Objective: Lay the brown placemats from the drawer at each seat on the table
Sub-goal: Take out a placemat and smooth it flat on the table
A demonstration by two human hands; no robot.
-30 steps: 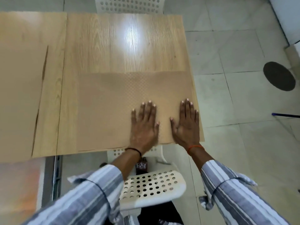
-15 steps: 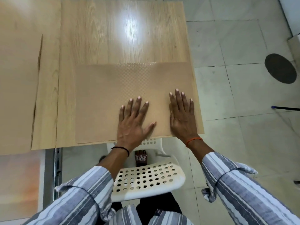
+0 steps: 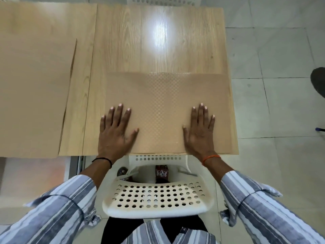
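A brown textured placemat (image 3: 163, 103) lies flat on the near half of the light wooden table (image 3: 158, 41), its front edge along the table's front edge. My left hand (image 3: 115, 132) presses palm down on the mat's left front corner, fingers spread. My right hand (image 3: 201, 132) presses flat on the mat's right front part, fingers spread. Neither hand holds anything. Another brown placemat (image 3: 33, 95) lies on the adjoining table surface at the left, partly cut off by the frame edge.
A white perforated plastic chair (image 3: 156, 198) stands between me and the table, tucked under its front edge. Another white chair (image 3: 163, 0) shows at the far side. Tiled floor lies to the right, with a dark round object (image 3: 318, 81) on it.
My hands have slid apart across the mat: the left hand moved to the left corner, the right hand toward the right. The view has shifted so the mat sits more centred.
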